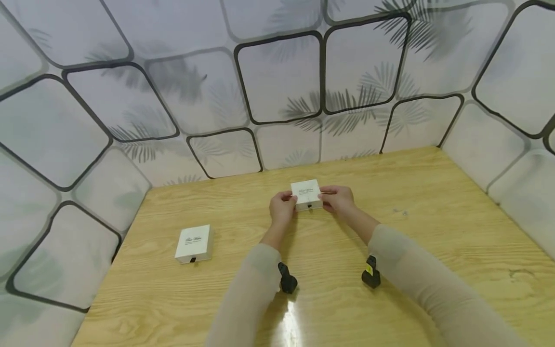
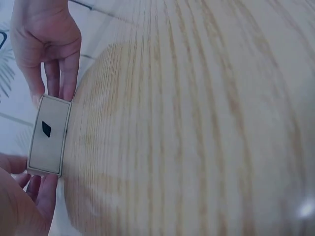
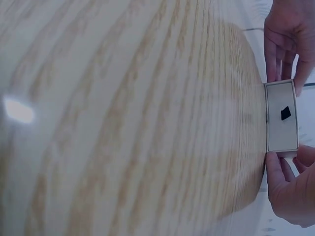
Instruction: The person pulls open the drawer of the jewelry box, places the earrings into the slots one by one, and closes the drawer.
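A small white box (image 1: 306, 193) with dark lettering on its lid and a black pull tab on its front sits at the far middle of the wooden table. My left hand (image 1: 283, 208) grips its left side, thumb near the top edge. On the opposite side, my right hand (image 1: 340, 199) holds it between thumb and fingers. Both wrist views show the box front (image 2: 49, 132) with its dark tab (image 3: 285, 113), pinched from its two ends. Whether its underside touches the table is hard to tell.
A second, similar white box (image 1: 193, 242) lies at the left of the wooden table (image 1: 425, 289), its black tab toward me. Patterned fabric walls (image 1: 286, 82) rise behind and at both sides. Small black devices (image 1: 287, 278) are strapped at the wrists.
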`<state>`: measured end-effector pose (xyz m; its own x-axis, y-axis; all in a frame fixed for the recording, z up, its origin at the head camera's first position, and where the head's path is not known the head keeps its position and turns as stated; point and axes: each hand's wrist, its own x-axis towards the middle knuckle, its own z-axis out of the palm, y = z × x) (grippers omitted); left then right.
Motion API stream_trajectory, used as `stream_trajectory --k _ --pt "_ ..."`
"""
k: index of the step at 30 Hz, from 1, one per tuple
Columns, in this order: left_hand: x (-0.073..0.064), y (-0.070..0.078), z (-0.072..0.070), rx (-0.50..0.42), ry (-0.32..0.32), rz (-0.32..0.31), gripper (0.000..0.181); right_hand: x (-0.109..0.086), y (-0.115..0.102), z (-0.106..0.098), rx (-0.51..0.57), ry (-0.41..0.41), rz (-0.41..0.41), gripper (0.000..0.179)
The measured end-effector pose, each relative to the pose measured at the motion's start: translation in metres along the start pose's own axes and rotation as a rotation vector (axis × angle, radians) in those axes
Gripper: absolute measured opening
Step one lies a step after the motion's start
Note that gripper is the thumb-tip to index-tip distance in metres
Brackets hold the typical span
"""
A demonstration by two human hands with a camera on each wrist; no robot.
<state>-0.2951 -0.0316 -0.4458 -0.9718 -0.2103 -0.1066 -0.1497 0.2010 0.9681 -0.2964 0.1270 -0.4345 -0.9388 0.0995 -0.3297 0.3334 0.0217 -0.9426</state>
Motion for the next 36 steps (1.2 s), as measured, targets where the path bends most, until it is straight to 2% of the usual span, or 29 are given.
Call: stream_trajectory --k 5,13,21,31,36 --pt "0.000 0.005 0.002 0.023 -0.026 -0.015 0.030 0.002 -0.002 0.001 0.029 0.035 0.002 0.037" --pt "0.006 0.000 0.000 -0.079 -0.040 -0.012 0.029 0.008 -0.001 0.003 0.054 0.035 0.012 0.037" --pt "0.017 0.004 -0.003 -0.188 -0.119 -0.129 0.033 0.012 -0.008 0.003 0.071 0.026 0.060 0.037" --pt "0.023 0.004 0.000 -0.215 -0.109 -0.181 0.033 0.021 -0.015 0.001 0.050 0.051 0.077 0.030" --pt "0.025 0.008 0.003 -0.224 -0.090 -0.179 0.032 0.031 -0.015 0.004 0.108 0.085 0.119 0.034"
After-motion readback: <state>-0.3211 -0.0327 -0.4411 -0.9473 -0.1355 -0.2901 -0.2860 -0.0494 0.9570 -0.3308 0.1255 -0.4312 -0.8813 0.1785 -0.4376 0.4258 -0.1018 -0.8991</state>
